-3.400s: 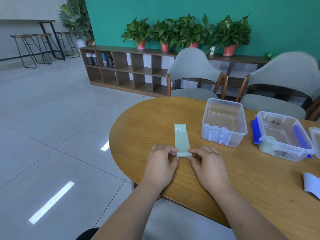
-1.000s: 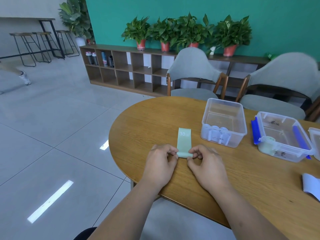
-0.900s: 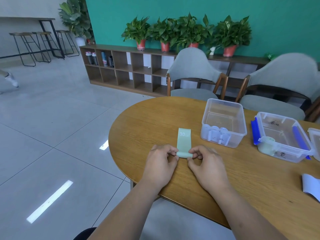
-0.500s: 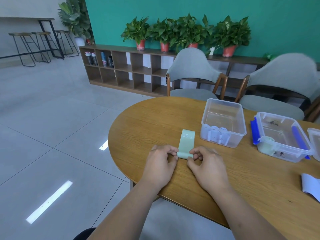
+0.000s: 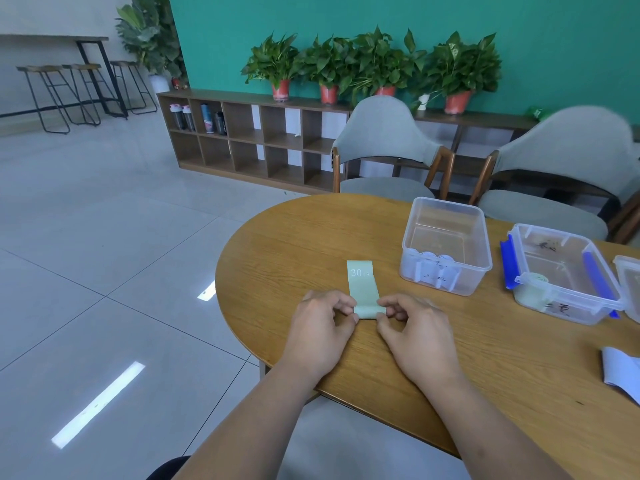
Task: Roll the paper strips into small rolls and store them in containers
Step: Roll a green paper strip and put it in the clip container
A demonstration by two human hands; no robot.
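**Both hands pinch a partly rolled green strip**

A pale green paper strip (image 5: 360, 282) lies on the wooden surface (image 5: 294, 244) just below the middle of the frame. Its far end is flat and printed "30 LB". Its near end is wound into a small roll (image 5: 365, 311). The left hand (image 5: 322, 329) grips the left side of that roll, with curled fingers (image 5: 341, 301) on top and the thumb beneath. The right hand (image 5: 417, 336) pinches the right side in the same way, its fingers (image 5: 393, 302) bent inward. Both forearms reach in from the bottom of the frame.

To the right of the strip stands a clear container (image 5: 485, 247) without a lid, with a few white rolls (image 5: 433, 268) standing against its near wall. Further right, a second container (image 5: 554, 232) with blue clips holds one green roll (image 5: 530, 289) in its near left corner. A pale sheet (image 5: 620, 372) lies at the right edge of the frame. Two grey chairs (image 5: 384, 133) stand behind the surface, in front of a low shelf (image 5: 249, 140) topped with potted plants (image 5: 377, 60).
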